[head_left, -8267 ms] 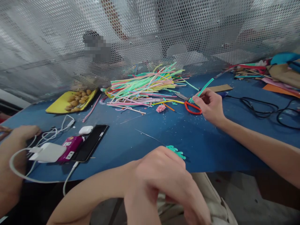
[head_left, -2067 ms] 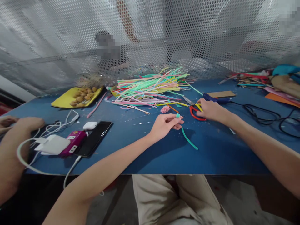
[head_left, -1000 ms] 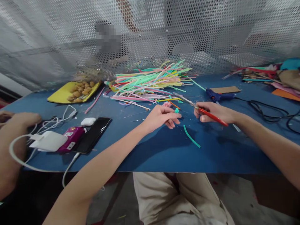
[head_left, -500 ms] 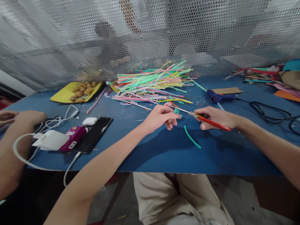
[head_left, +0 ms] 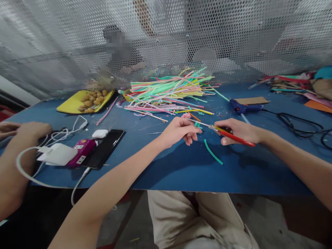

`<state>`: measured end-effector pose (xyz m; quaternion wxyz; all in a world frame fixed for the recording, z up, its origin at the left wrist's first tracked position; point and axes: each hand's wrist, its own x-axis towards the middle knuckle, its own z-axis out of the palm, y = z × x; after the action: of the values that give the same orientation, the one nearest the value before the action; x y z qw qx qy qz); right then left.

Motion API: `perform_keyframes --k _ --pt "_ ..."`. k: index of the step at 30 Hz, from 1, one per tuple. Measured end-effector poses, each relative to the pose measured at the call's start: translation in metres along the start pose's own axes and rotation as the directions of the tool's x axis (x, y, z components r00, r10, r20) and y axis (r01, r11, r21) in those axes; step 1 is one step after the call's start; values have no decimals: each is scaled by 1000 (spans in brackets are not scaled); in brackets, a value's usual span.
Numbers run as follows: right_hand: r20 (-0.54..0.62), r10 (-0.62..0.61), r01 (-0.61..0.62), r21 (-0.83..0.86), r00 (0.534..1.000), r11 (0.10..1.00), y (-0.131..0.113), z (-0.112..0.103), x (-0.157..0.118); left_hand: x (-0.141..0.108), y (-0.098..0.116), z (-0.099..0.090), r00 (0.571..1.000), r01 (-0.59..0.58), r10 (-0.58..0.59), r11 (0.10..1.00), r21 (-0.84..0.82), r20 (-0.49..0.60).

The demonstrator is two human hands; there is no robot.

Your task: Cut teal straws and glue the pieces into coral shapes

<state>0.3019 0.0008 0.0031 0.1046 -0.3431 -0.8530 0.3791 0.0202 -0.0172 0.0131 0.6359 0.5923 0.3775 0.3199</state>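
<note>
My left hand (head_left: pixel 181 130) is closed on a small piece with a pink top (head_left: pixel 186 116) and green strips (head_left: pixel 197 124) at its fingertips. My right hand (head_left: pixel 234 130) grips scissors with red handles (head_left: pixel 237 139); their blades point left and reach the green strips. Whether the blades touch the strips is too small to tell. A loose green strip (head_left: pixel 213 152) lies on the blue table (head_left: pixel 168 173) just below the hands. Behind them spreads a pile of coloured pipe cleaners (head_left: pixel 168 90).
At left are a yellow tray (head_left: pixel 67 103) of brown pieces, a phone (head_left: pixel 107 148), a purple power strip (head_left: pixel 82 152), white cables and another person's hands (head_left: pixel 33 130). A blue glue gun (head_left: pixel 245 107), cardboard (head_left: pixel 250 100) and scraps lie at right. Metal mesh (head_left: pixel 160 41) stands behind.
The scissors' handles have tilted slightly and come a little closer together. Both hands stay nearly in place; the green strips at the left fingertips have shifted slightly.
</note>
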Motion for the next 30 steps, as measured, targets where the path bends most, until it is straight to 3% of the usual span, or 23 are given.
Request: perform_keyframes --k 20,30 --pt "-61 33 -37 -57 998 998 -12 2 -3 -2 -2 0 1000 -5 4 999 33 24" --pt "-136 29 -41 -85 990 996 -22 9 -3 -4 1 0 995 -33 32 999 10 94"
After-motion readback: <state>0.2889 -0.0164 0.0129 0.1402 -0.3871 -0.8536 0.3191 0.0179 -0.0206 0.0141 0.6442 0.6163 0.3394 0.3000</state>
